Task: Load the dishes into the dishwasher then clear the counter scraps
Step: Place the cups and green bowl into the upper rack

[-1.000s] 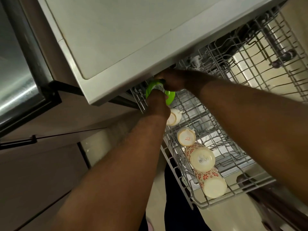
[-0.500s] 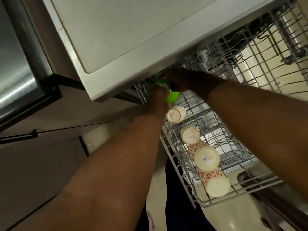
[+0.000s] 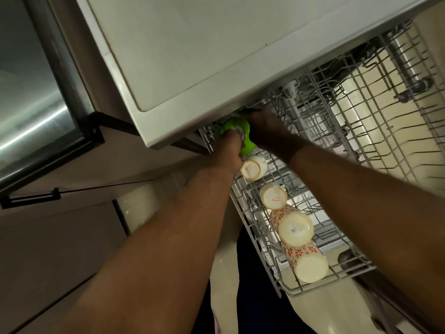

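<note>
A bright green plastic cup [image 3: 247,146] sits at the back left corner of the pulled-out wire dishwasher rack [image 3: 361,121], partly under the counter's edge. My left hand [image 3: 228,155] grips its near side. My right hand [image 3: 263,127] reaches in from the right and its fingers close on the cup's far side; the fingertips are hidden in shadow. In a row along the rack's left side stand two small cream cups [image 3: 252,168] [image 3: 274,196] and two taller cream tumblers with red flowers [image 3: 296,229] [image 3: 310,267], all upside down.
The grey countertop [image 3: 192,56] overhangs the rack's back. A steel-fronted appliance [image 3: 31,97] and a brown drawer with a black handle [image 3: 31,197] lie to the left. The rack's right half holds only bare tines. Pale floor shows below.
Both hands stay on the green cup at the rack's back corner, and it has tilted slightly. The camera has drifted, so the rack sits a little further right in view.
</note>
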